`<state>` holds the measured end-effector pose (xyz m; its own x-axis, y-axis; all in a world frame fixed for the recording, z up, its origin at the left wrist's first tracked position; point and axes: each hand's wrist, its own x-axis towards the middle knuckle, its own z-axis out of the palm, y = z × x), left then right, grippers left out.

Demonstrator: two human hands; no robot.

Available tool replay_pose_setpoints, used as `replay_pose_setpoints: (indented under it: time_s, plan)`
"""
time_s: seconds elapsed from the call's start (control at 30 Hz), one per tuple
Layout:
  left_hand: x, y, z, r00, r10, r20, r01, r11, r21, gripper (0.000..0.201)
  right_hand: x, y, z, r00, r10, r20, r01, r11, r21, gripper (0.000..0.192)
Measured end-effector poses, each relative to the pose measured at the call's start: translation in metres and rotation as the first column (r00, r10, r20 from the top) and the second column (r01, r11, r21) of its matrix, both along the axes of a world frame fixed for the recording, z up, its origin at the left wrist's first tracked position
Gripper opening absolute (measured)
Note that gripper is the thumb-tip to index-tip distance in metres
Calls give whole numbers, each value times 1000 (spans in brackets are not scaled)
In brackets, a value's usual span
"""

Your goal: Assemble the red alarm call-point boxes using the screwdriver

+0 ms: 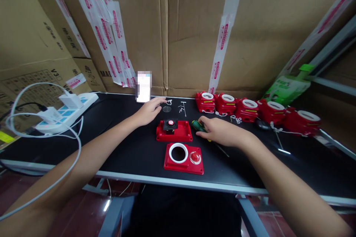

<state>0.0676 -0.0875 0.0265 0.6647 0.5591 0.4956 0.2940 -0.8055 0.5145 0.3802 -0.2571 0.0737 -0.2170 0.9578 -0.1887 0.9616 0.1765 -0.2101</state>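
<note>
My right hand (pixel 215 129) is closed around the green-and-yellow handle of a screwdriver (pixel 198 126), whose shaft slants along the black table toward me. Over the table's far side, my left hand (pixel 150 112) stretches its fingers toward a small white coiled piece (pixel 169 102); whether they touch it I cannot make out. Just beside that hand lies a clear round disc (pixel 167 109). Between my hands is an open red housing base (pixel 183 130) with a black button block (pixel 170 125) in it. Nearer me sits its red cover (pixel 184 167), with a white ring and a red knob.
Small screws (pixel 181 109) and a metal T-shaped rod (pixel 184 108) lie behind the base. Several assembled red boxes (pixel 228 104) line the back right, near a green pouch (pixel 290 88). A phone (pixel 143 87) leans on the cardboard; a power strip (pixel 65 114) with white cables is at left.
</note>
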Motion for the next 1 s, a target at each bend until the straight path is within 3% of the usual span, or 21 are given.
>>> replay_pose_setpoints:
  time_s: [0.2, 0.3, 0.5, 0.67, 0.8, 1.0]
  plan:
    - [-12, -38, 36, 993, -118, 0, 118, 993, 29, 34, -1, -1, 2, 1000, -5, -17, 5, 1000, -5, 41]
    - [-10, -52, 45, 989, -143, -38, 145, 987, 63, 34, 0, -1, 2, 1000, -6, -25, 6, 1000, -8, 42]
    - [-4, -58, 43, 978, -183, -96, 191, 978, 83, 23, 0, -2, 4, 1000, -4, -28, 3, 1000, -23, 40]
    - [-1, -61, 42, 977, -189, -97, 198, 975, 98, 29, -3, -4, 8, 1000, -7, -26, 6, 999, -38, 39]
    - [3, -64, 41, 976, -207, -61, 212, 972, 99, 16, -3, -4, 8, 1000, -5, -25, 3, 999, -48, 39]
    - [0, -60, 42, 990, -113, 84, 103, 989, 109, 15, 0, -1, 4, 1000, -5, -28, 4, 999, -40, 43]
